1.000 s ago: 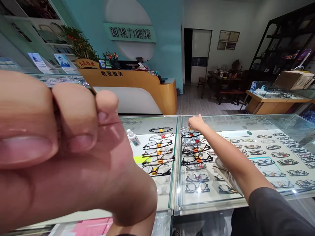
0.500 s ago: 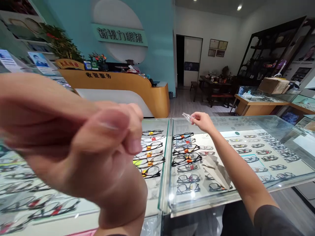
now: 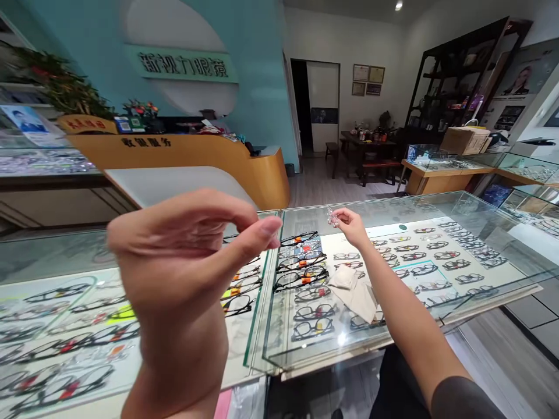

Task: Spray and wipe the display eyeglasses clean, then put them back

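My left hand [image 3: 187, 256] is raised close to the camera, left of the middle, with its thumb and index fingertips pinched together. If anything is between them, it is too small to make out. Farther off, my right hand [image 3: 350, 226] reaches over the back part of the glass counter. Its thumb and fingers grip a small clear, crumpled-looking piece [image 3: 332, 217], whose kind I cannot tell. Below that hand a beige cloth [image 3: 356, 294] lies folded on the glass display counter [image 3: 301, 364]. Rows of eyeglasses [image 3: 313, 329] show under the glass.
A curved wooden reception desk [image 3: 183, 154] stands beyond the counter at left. Farther back are a dark table [image 3: 371, 142] with benches and a tall dark shelf [image 3: 454, 75]. A cardboard box [image 3: 465, 140] sits on another glass case at right.
My left hand has drawn away from the camera and shows more sharply, its thumb and index finger meeting. The view has turned slightly right. My right hand still holds the clear piece.
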Demonstrator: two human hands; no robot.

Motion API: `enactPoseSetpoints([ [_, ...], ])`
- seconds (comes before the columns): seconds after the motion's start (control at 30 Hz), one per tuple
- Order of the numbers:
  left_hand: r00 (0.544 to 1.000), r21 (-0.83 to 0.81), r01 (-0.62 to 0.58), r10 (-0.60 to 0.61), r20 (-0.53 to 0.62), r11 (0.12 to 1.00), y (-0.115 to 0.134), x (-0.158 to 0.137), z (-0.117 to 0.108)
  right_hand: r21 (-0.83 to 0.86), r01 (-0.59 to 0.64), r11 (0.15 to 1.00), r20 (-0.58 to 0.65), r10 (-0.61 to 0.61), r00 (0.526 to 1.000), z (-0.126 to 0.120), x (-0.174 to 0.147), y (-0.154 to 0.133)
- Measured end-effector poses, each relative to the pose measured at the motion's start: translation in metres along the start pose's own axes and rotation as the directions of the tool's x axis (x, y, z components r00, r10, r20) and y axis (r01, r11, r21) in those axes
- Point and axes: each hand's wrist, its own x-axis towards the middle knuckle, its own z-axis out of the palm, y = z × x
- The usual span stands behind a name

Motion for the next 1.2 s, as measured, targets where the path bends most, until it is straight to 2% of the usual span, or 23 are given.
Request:
enactPoseSetpoints([
  [0.13,0.999,0.167,0.002,-0.008,0.038,0.986,-0.026,0.010,-0.007,-0.014,0.006,1.000,0.001,-0.006,1.000,-0.001,0.000,0.006],
  [0.23,0.999,0.308,0.048,-0.042,-0.026,0.950,-0.051,0.016,-0.027,0.011,0.008,1.000,0.010,-0.008,1.000,-0.002,0.003,0.010],
  [0.33,0.988,0.447,0.088,-0.020,-0.154,0.890,-0.077,0.017,-0.068,-0.021,0.023,1.000,-0.014,-0.024,1.000,-0.003,0.009,0.017],
  [0.43,0.961,0.571,0.216,-0.068,-0.269,0.792,-0.105,0.010,-0.122,-0.027,0.044,0.999,-0.027,-0.045,0.999,-0.002,0.013,0.021],
  [0.5,0.928,0.628,0.309,-0.082,-0.364,0.714,-0.126,0.000,-0.156,-0.022,0.050,0.999,-0.027,-0.051,0.998,0.000,0.014,0.020],
  [0.57,0.881,0.647,0.443,-0.170,-0.441,0.620,-0.150,-0.012,-0.182,-0.013,0.052,0.999,-0.022,-0.052,0.998,0.002,0.013,0.017],
  [0.6,0.840,0.630,0.527,-0.237,-0.487,0.571,-0.162,-0.019,-0.190,-0.007,0.051,0.999,-0.020,-0.051,0.998,0.003,0.012,0.015],
  [0.67,0.721,0.583,0.693,-0.396,-0.568,0.425,-0.185,-0.034,-0.200,0.007,0.049,0.999,-0.013,-0.049,0.999,0.004,0.011,0.011],
  [0.7,0.662,0.562,0.748,-0.467,-0.586,0.355,-0.195,-0.042,-0.202,0.012,0.049,0.999,-0.010,-0.049,0.999,0.005,0.011,0.009],
  [0.77,0.594,0.535,0.795,-0.543,-0.594,0.285,-0.210,-0.055,-0.204,0.019,0.046,0.999,-0.013,-0.046,0.999,0.005,0.010,0.005],
  [0.9,0.520,0.505,0.834,-0.620,-0.587,0.222,-0.220,-0.069,-0.205,0.016,0.042,0.999,-0.029,-0.042,0.999,0.004,0.009,-0.002],
  [0.97,0.531,0.500,0.830,-0.619,-0.579,0.245,-0.220,-0.066,-0.202,0.014,0.033,0.999,-0.038,-0.032,0.999,0.004,0.008,-0.005],
  [1.07,0.601,0.483,0.792,-0.613,-0.513,0.373,-0.218,-0.053,-0.179,0.019,-0.002,1.000,-0.059,0.003,0.998,0.005,0.006,-0.006],
  [1.13,0.645,0.443,0.760,-0.636,-0.424,0.475,-0.216,-0.045,-0.149,0.024,-0.012,1.000,-0.066,0.013,0.998,0.006,0.006,-0.007],
  [1.2,0.674,0.375,0.736,-0.668,-0.317,0.564,-0.213,-0.042,-0.108,0.035,-0.010,0.999,-0.071,0.012,0.997,0.008,0.005,-0.007],
])
